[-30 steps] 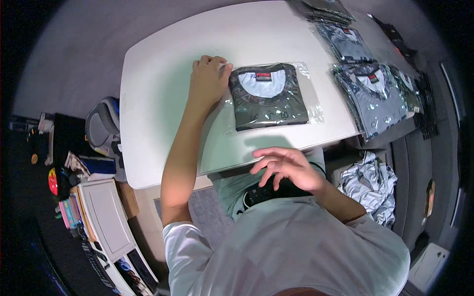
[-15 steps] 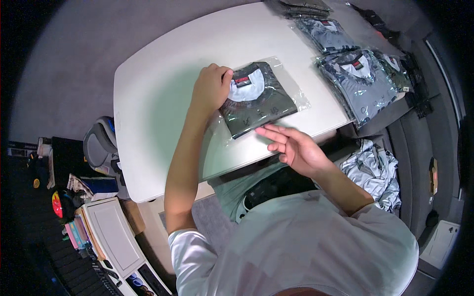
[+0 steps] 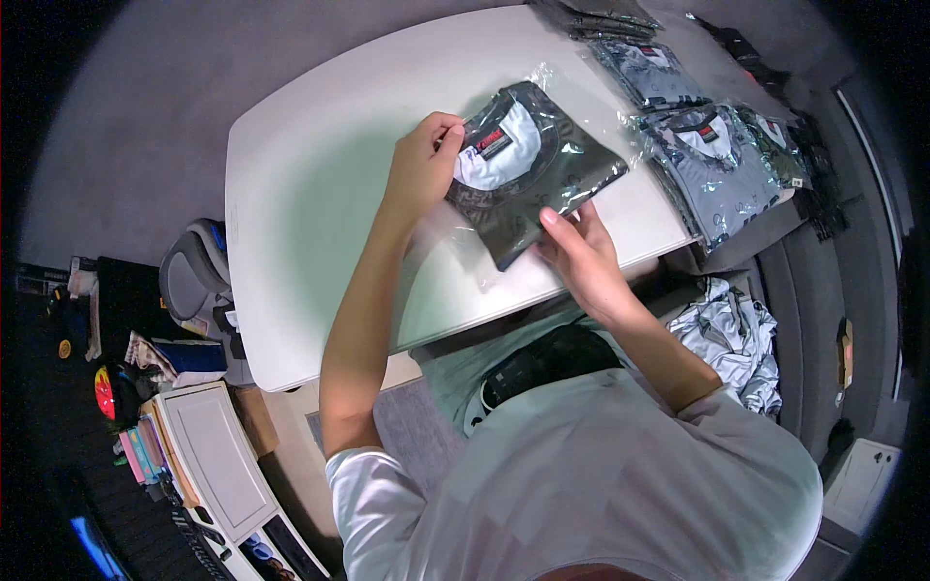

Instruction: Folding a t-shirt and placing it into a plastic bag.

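Observation:
A folded dark grey-green T-shirt (image 3: 572,155) in a clear plastic bag is tilted up off the white table (image 3: 320,194). Its pale inner collar and a red-and-black neck label face up. My left hand (image 3: 427,160) pinches the bag's left edge beside the collar, thumb and fingers closed. At the near right edge, my right hand (image 3: 586,257) grips the packed shirt, thumb on top and the other fingers partly hidden beneath it.
Several bagged folded shirts, among them a grey one (image 3: 712,174) and another grey one (image 3: 649,73), lie at the table's right end. A crumpled silvery cloth (image 3: 727,334) lies below, right of my lap. A grey chair (image 3: 197,271) and a white cabinet (image 3: 218,445) stand at the left.
The bagged shirt has been lifted from the table and turned slightly, shifting right. My right hand has closed on its near edge; before, it lay with fingers extended beside it.

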`<action>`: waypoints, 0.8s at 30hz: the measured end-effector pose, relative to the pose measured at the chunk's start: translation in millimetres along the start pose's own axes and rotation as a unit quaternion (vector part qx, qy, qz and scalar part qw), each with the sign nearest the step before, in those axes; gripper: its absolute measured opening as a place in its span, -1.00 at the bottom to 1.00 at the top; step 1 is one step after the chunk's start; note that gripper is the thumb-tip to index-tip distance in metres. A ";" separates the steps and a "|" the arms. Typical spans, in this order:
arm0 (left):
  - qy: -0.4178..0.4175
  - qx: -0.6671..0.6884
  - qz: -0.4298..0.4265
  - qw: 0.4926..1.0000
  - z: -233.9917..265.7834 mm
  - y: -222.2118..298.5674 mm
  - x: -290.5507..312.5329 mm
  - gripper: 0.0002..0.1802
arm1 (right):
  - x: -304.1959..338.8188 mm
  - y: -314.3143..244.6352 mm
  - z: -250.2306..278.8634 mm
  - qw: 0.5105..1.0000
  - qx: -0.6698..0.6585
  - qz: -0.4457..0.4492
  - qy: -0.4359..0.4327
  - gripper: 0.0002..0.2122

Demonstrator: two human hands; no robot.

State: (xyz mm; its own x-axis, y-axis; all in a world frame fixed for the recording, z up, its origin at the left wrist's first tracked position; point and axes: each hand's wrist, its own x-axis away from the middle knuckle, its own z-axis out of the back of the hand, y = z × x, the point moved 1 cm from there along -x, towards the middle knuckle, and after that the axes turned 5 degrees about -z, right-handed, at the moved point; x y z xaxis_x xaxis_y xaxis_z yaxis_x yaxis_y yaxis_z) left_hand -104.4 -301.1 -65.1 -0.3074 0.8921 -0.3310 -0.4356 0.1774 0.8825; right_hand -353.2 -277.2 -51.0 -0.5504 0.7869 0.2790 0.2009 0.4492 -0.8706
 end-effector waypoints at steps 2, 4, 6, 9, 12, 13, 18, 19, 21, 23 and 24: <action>0.002 0.072 -0.003 0.997 -1.9 -2.1 -1.3 -0.69 | -11.4 -6.8 -14.8 0.993 -0.062 0.089 0.050 -0.59; 0.006 0.139 -0.003 0.990 -0.8 1.6 -3.1 -0.66 | -19.8 -24.9 -18.4 0.980 -0.024 0.194 0.025 -0.57; 0.043 0.151 0.048 0.986 1.6 8.4 -1.7 -0.62 | -22.2 -39.1 -24.7 0.946 0.056 0.319 0.022 -0.55; 0.058 0.415 0.109 0.902 23.9 8.7 -1.9 -0.59 | -3.9 -68.4 -49.2 0.777 0.428 0.462 -0.004 -0.56; 0.075 0.389 0.076 0.915 98.0 -41.1 -25.8 -0.48 | 5.2 -51.9 -63.4 0.692 0.569 0.439 -0.068 -0.62; 0.091 0.388 0.116 0.910 125.3 -44.3 -26.5 -0.45 | 6.5 -39.1 -63.4 0.629 0.643 0.428 -0.092 -0.63; 0.159 0.246 0.217 0.931 200.8 -59.7 13.7 -0.52 | 26.1 -2.0 -42.5 0.624 0.695 0.309 -0.178 -0.52; 0.162 0.250 0.222 0.928 198.3 -55.2 13.0 -0.52 | 27.4 -5.3 -40.4 0.622 0.698 0.304 -0.183 -0.52; 0.102 0.064 0.258 0.959 184.9 -42.8 9.4 -0.54 | 29.5 -9.7 -35.3 0.694 0.634 0.308 -0.146 -0.40; 0.089 0.035 0.264 0.960 174.5 -43.8 10.4 -0.57 | 28.3 -14.0 -27.6 0.704 0.615 0.327 -0.134 -0.31; 0.065 -0.035 0.232 0.970 168.7 -46.5 9.1 -0.60 | 27.9 -20.6 -26.6 0.712 0.605 0.336 -0.113 -0.29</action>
State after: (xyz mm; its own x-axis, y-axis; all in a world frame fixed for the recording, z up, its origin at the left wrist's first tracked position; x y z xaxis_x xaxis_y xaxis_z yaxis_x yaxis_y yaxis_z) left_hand 55.7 -231.2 -52.8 -0.5863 0.8084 0.0526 -0.2806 -0.2636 0.9229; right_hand -351.2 -253.2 -14.6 -0.8038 0.5019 -0.3194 -0.2899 -0.7993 -0.5264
